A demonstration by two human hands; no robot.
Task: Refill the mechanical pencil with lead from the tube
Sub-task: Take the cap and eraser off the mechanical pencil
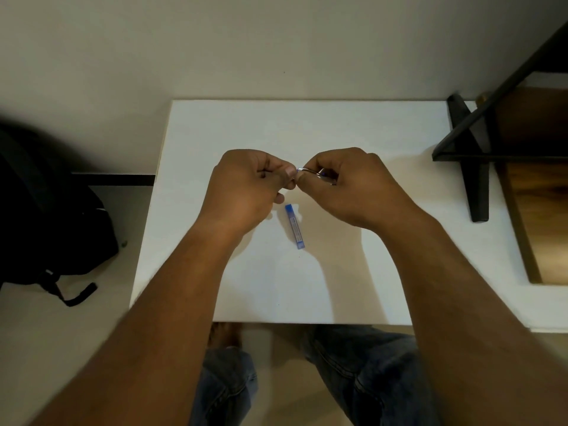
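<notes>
My right hand (pixel 347 182) is closed around the mechanical pencil (pixel 313 172), of which only a short metal end and clip show between its fingers. My left hand (pixel 249 182) pinches at that metal end, thumb and forefinger pressed against the tip of the pencil; whether it holds a small part is hidden. Both hands hover over the middle of the white table (pixel 368 133). The blue lead tube (pixel 294 226) lies flat on the table just below and between the hands, apart from them, its cap end pointing away from me.
A black metal frame with a leg (pixel 470 167) stands on the table's right side beside a wooden panel (pixel 534 210). A dark backpack (pixel 46 210) sits on the floor to the left. My knees in jeans (pixel 353 364) are below the near table edge.
</notes>
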